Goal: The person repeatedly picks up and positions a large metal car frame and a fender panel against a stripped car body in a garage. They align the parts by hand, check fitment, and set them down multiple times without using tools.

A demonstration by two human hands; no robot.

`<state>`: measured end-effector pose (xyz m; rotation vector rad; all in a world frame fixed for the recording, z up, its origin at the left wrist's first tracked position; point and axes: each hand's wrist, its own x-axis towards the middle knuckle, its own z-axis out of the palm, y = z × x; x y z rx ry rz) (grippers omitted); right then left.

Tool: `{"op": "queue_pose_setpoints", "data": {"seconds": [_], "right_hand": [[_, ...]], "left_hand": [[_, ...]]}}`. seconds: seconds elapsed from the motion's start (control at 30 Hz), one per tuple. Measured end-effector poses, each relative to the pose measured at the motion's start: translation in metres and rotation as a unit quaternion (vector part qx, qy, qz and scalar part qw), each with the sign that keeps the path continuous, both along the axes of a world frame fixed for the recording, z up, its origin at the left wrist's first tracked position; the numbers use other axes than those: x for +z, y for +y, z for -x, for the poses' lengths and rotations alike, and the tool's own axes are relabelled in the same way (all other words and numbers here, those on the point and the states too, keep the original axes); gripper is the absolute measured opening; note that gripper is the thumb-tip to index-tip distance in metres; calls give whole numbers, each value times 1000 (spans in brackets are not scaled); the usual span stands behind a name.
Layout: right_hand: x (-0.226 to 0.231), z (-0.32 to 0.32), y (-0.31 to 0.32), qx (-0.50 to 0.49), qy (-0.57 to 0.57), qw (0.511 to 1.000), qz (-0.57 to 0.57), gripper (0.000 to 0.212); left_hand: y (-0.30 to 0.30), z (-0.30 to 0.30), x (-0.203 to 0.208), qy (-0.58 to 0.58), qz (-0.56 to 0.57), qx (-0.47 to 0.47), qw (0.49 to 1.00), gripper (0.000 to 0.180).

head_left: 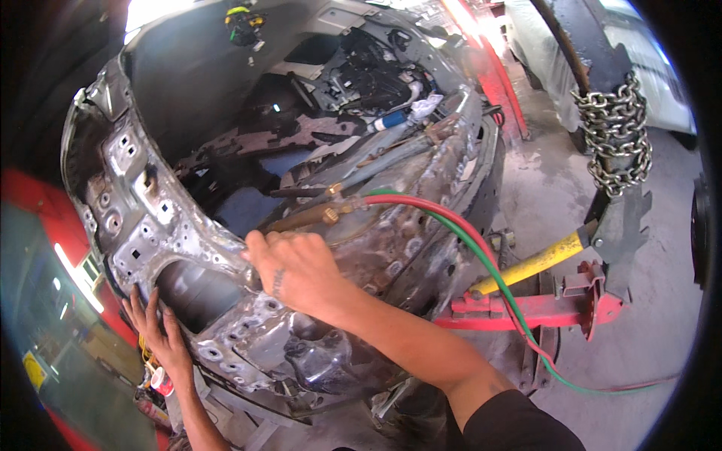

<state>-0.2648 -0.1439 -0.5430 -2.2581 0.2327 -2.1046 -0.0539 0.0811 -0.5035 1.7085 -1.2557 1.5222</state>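
The bare metal rear end of a car body [218,255] fills the middle, its panel scuffed, with bolt holes and a large rounded opening. My left hand [159,334] rests on the panel's outer side, left of that opening, with its fingers spread. At the panel's inner edge, my right hand [295,269] is curled closed with the knuckles up; what its fingers hold, if anything, is hidden. Just beyond it, a brass gas torch [304,218] lies on the body's sill. Joined to the torch are a red hose [429,204] and a green hose [472,244].
Both hoses run right, down to the concrete floor [624,255]. A red frame puller [541,310] with a yellow cylinder [534,263] and a wrapped chain [613,135] stands at right. Inside the body lie loose parts and a blue can [389,122]. A plastic-covered vehicle [556,52] stands behind.
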Motion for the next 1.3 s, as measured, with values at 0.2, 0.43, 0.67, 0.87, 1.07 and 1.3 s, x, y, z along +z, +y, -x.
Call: {"op": "queue_pose_setpoints", "data": {"seconds": [0.2,0.43,0.67,0.87,1.07,1.3], "right_hand": [[-3,-2,0,33,-3,999,-10,22],[-5,-4,-5,29,-24,999,7,17],[-2,-4,-2,39,-30,999,5,19],[-5,-8,-7,74,16,997,0,20],[9,6,12,6,49,998,-37,22],[8,1,14,-12,34,999,-30,21]], "left_hand": [[2,-4,0,-11,-2,2,1000,39],[0,-6,1,-11,-7,15,1000,38],[12,-17,5,-34,-19,31,999,39],[4,-5,-1,32,-6,19,999,43],[7,13,4,35,-12,-1,999,38],[6,13,0,29,6,-11,999,37]]}}
